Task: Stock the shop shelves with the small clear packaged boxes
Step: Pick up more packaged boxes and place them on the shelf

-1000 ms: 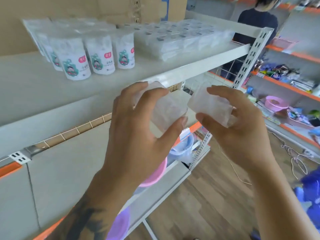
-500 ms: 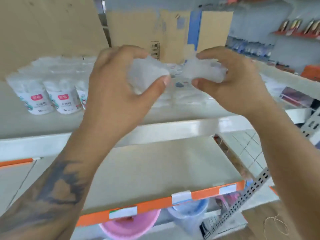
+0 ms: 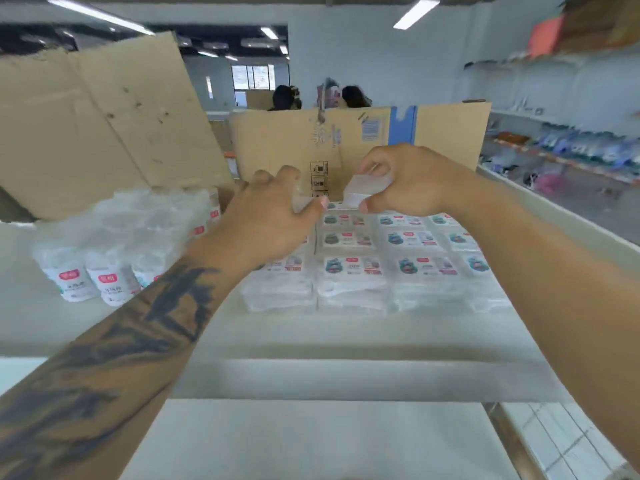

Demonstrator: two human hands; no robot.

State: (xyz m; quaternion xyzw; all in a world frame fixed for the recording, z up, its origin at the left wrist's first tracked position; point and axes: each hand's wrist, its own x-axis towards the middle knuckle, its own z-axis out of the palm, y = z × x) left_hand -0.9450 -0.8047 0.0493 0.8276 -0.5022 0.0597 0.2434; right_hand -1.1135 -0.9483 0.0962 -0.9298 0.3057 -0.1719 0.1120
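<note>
A small clear box (image 3: 367, 188) is pinched in the right hand (image 3: 412, 183), thumb below and fingers curled over its top, and is held just above the far edge of the stocked boxes (image 3: 381, 265). A second clear box (image 3: 304, 199) is gripped in the left hand (image 3: 270, 216), thumb against its right side, though its outline is blurred and what little shows seems to sit low against the stack. The two held boxes are near each other but apart. The stocked boxes (each with a printed label on top) are laid in tidy rows and layers on the right part of the white top shelf (image 3: 346, 337). To the left on the same shelf, wrapped packs of round white tubs (image 3: 104, 258) are stood upright. Brown cardboard sheets (image 3: 104, 126) are propped behind the goods at the far side. A lower shelf board (image 3: 311, 441) is seen nearest the camera.
</note>
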